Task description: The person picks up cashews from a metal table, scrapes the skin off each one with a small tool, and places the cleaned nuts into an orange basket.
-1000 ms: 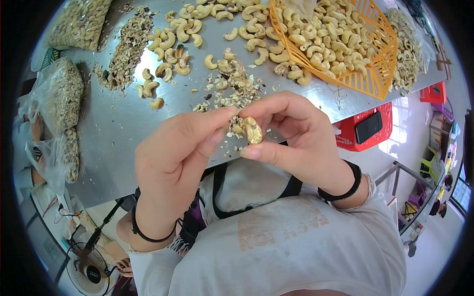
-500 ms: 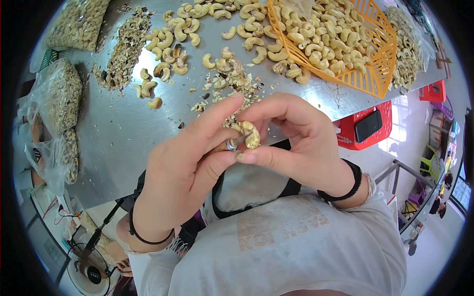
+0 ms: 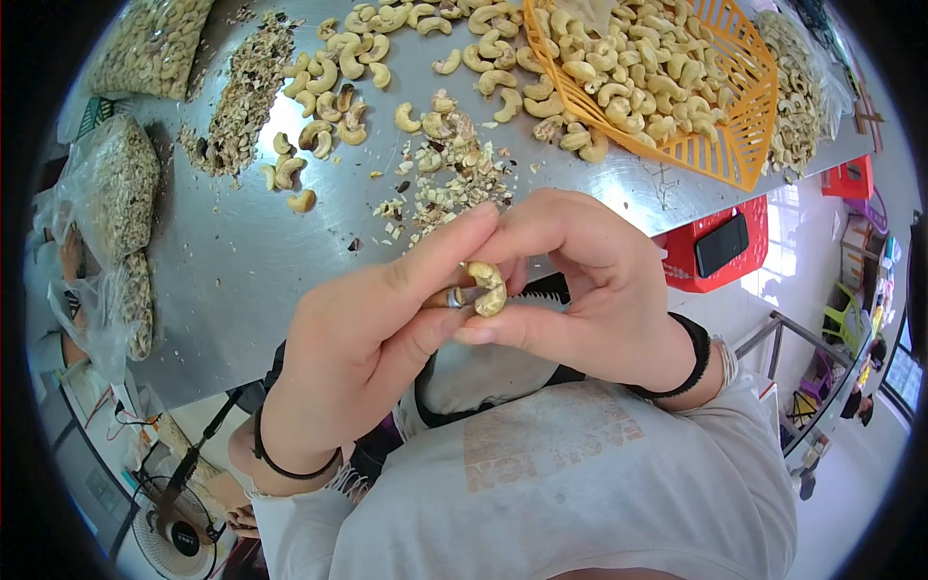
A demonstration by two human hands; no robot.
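My left hand (image 3: 358,309) is closed around a small knife (image 3: 452,298) with a wooden handle and a metal collar. Its short blade meets the inner curve of a pale cashew (image 3: 491,289); most of the blade is hidden. My right hand (image 3: 590,280) pinches that cashew between thumb and fingers. Both hands are held close together at the table's near edge, fingertips almost touching. Just beyond them lies a heap of peeled skin and nut crumbs (image 3: 459,174) on the metal table (image 3: 242,300).
An orange plastic basket (image 3: 739,159) full of cashews stands at the back right. Loose cashews (image 3: 338,58) and a strip of skin scraps (image 3: 242,106) lie at the back left. Bags of nuts (image 3: 126,184) line the left edge. A phone (image 3: 721,246) rests on a red stool (image 3: 677,266).
Both hands have come slightly nearer my body, with the cashew and knife. The cashew has turned in my right fingers, its curve now facing the knife.
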